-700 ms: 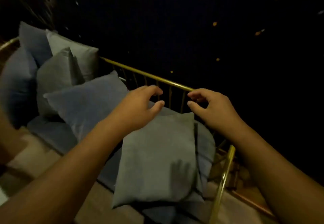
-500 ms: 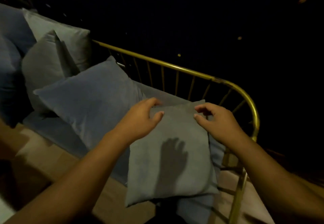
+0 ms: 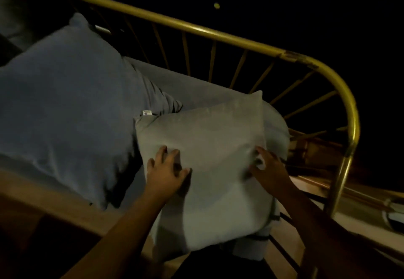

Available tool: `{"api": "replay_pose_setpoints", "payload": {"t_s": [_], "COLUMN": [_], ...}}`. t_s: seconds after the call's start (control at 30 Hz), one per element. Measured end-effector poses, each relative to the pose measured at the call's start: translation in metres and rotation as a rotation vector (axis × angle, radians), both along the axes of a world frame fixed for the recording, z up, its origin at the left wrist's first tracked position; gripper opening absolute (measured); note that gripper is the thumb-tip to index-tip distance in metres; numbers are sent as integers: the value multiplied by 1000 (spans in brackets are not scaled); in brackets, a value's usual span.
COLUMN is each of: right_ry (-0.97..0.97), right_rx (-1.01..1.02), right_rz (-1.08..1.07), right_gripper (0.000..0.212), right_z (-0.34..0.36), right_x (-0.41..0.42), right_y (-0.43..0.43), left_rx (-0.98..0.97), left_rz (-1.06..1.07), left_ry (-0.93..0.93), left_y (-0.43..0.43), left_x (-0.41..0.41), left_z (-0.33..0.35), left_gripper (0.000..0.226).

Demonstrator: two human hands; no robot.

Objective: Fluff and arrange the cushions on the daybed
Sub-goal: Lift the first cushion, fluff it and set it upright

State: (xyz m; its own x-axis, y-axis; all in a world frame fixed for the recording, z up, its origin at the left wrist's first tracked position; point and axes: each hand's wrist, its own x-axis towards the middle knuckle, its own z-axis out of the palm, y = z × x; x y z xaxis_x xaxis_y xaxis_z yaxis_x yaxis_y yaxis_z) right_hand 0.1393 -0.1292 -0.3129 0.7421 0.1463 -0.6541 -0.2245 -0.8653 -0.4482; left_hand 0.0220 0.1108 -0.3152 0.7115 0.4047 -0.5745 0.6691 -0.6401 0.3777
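Observation:
A pale grey cushion [image 3: 207, 147] lies at the right end of the daybed, resting on another cushion underneath. My left hand [image 3: 165, 172] presses flat on its left part, fingers spread. At the cushion's right edge my right hand [image 3: 267, 166] pinches the fabric. A larger blue cushion [image 3: 65, 112] lies to the left, its corner touching the grey one. The blue mattress [image 3: 196, 90] shows behind them.
The brass rail [image 3: 218, 33] with thin spindles runs along the back and curves down at the right end [image 3: 349, 139]. More cushions show dimly at the top left [image 3: 13, 16]. Beyond the rail it is dark. The wooden floor lies in front.
My view has moved closer and to the right. Both hands have come down from above the grey cushion onto it; the left now presses it and the right grips its edge.

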Motion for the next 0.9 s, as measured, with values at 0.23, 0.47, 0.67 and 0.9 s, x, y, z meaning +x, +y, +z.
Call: {"api": "replay_pose_setpoints", "payload": {"t_s": [0.23, 0.47, 0.67, 0.9], "right_ry": [151, 140, 76, 132], "right_rx": [100, 231, 298, 144], "right_rz": [-200, -268, -327, -571], "right_gripper": [105, 118, 107, 118], "right_z": [-61, -66, -41, -22], "right_x": [1, -7, -27, -88], "right_y": [-4, -13, -31, -70], "left_rx": [-93, -260, -219, -247], "left_rz": [380, 662, 555, 337], "left_ry": [-80, -80, -209, -44], "left_y": [3, 3, -12, -31], "left_x": [-12, -21, -22, -15], "left_z": [-41, -48, -26, -11], "left_gripper": [97, 126, 110, 119]}}
